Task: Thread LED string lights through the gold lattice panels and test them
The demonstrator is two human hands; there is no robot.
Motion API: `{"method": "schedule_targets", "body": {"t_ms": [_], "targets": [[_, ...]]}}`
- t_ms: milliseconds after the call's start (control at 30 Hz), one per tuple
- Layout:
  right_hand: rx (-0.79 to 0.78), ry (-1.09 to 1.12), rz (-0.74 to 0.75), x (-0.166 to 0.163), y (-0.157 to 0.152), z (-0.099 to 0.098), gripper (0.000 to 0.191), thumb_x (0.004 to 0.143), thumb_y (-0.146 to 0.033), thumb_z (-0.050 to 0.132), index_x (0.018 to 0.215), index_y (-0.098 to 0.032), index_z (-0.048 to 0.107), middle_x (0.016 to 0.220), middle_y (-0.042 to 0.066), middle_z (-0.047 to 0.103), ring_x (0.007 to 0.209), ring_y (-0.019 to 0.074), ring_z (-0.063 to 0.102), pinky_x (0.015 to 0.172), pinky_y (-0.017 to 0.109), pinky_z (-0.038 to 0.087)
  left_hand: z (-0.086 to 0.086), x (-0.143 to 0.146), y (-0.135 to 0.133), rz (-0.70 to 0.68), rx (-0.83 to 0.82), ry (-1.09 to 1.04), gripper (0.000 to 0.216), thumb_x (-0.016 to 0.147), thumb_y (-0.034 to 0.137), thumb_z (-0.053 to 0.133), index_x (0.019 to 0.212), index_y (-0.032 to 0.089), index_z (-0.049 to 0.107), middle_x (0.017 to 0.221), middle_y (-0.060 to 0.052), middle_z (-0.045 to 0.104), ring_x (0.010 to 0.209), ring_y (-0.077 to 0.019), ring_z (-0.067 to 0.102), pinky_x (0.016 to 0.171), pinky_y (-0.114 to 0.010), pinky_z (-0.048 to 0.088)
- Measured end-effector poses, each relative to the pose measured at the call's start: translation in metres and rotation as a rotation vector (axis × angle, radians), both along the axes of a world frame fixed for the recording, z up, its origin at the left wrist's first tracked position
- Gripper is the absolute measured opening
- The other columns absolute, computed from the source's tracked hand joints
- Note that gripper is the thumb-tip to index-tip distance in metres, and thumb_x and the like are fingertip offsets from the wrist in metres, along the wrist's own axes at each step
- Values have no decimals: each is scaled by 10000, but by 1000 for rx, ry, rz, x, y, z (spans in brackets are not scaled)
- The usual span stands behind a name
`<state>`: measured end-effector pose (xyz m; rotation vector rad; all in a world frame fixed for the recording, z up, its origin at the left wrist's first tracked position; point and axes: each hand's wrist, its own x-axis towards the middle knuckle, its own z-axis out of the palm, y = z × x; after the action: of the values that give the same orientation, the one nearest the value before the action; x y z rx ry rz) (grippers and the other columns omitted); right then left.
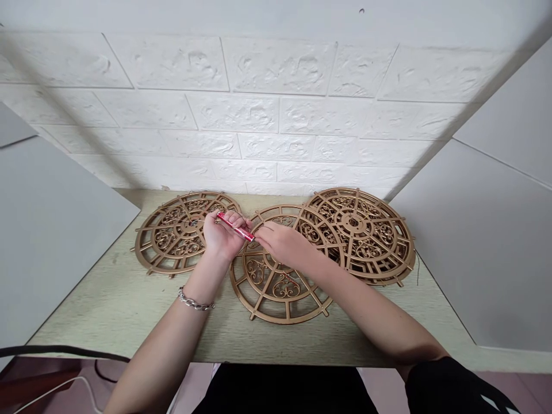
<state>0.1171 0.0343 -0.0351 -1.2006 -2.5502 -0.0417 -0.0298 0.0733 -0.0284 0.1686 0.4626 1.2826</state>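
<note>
My left hand [226,234], palm turned up, has its fingers curled around a slim red stick with pale markings [236,226], perhaps a pen or a cutter. My right hand [279,242] is closed, thumb and fingers pinched at the stick's lower right end. What sits between those fingertips is hidden. Both hands are above a round gold-coloured openwork panel [287,310] with scroll ornaments and short tabs around its rim, lying flat on the table.
A similar round panel [146,259] lies at the left, and a stack of them [379,253] at the right, partly overlapped with the middle one. The greenish table [107,293] meets a white brick-patterned wall [259,115]. Grey boards stand on both sides. A black cable [64,349] crosses the lower left.
</note>
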Motion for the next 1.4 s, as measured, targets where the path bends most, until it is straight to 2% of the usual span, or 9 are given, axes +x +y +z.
{"method": "schedule_targets", "body": {"t_ms": [400,733,1000,1133,1267,1400], "targets": [[-27,46,12,-1,0,2,244,916,-199,366,904,-94,586,840,73,559,786,139,527,699,246,413,0,2,-1,11,-19,4,265,784,281,318,547,190,241,447,42,330,369,-76,337,519,-289,479],[-8,34,-1,0,0,2,253,920,-242,384,858,-102,585,803,69,549,718,130,522,645,248,413,2,3,-1,33,-48,-8,268,792,277,316,547,192,253,440,37,343,360,-77,338,509,-290,475],[-115,111,41,1,-1,4,208,908,-241,419,971,-106,564,892,71,578,829,153,533,704,264,412,1,1,-2,24,-38,-8,267,801,285,304,555,192,254,442,38,344,366,-77,337,516,-293,477],[-154,113,20,2,-4,9,228,916,-271,386,1017,-116,519,907,76,569,815,161,524,653,257,384,2,1,-2,22,-37,-12,263,805,283,289,563,193,244,446,42,335,365,-74,337,505,-275,468],[-155,87,38,3,-5,12,222,929,-253,319,923,-146,513,805,37,548,702,135,494,590,236,324,3,1,-1,26,-39,-12,256,804,278,284,568,194,230,448,46,324,360,-73,332,507,-275,465],[-123,52,40,2,-4,10,197,917,-226,359,841,-148,522,771,21,548,668,122,487,571,234,291,2,1,-1,9,-16,-18,245,795,273,288,573,194,221,452,50,318,365,-73,337,519,-288,467]]}}
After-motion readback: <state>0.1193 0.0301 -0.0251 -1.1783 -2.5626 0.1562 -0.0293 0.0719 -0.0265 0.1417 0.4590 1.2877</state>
